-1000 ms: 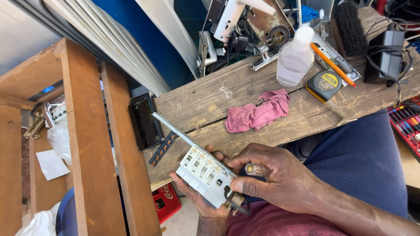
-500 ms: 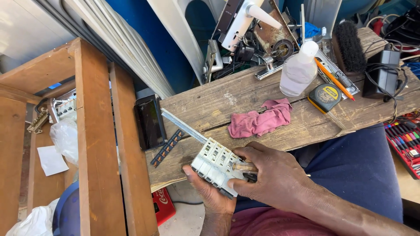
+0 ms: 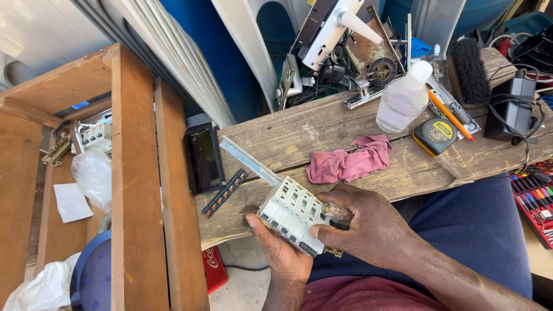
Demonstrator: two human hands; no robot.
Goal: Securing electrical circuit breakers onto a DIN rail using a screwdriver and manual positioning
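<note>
Breaker block (image 3: 291, 214) now tipped more upright than before. Left hand (image 3: 276, 253) cradles it from below, grip closed around it; right hand (image 3: 368, 230) pinches a clear-handled screwdriver (image 3: 337, 212) against it, near desk (image 3: 322, 132) edge.

We list a breaker block (image 3: 291, 214) of smooth, matt pale-grey plastic on a dull metal rail (image 3: 249, 160), and a workbench (image 3: 322, 135) of rough, weathered, unpainted wood. On it we note a crumpled pink cloth (image 3: 348, 159), a clear, glossy plastic bottle (image 3: 403, 99), a tape measure (image 3: 435, 136) in yellow-and-black plastic, and a coarse black bristle brush (image 3: 469, 70). We add a glossy black phone (image 3: 203, 158) and a crate (image 3: 129, 173) of smooth brown wood.
</note>
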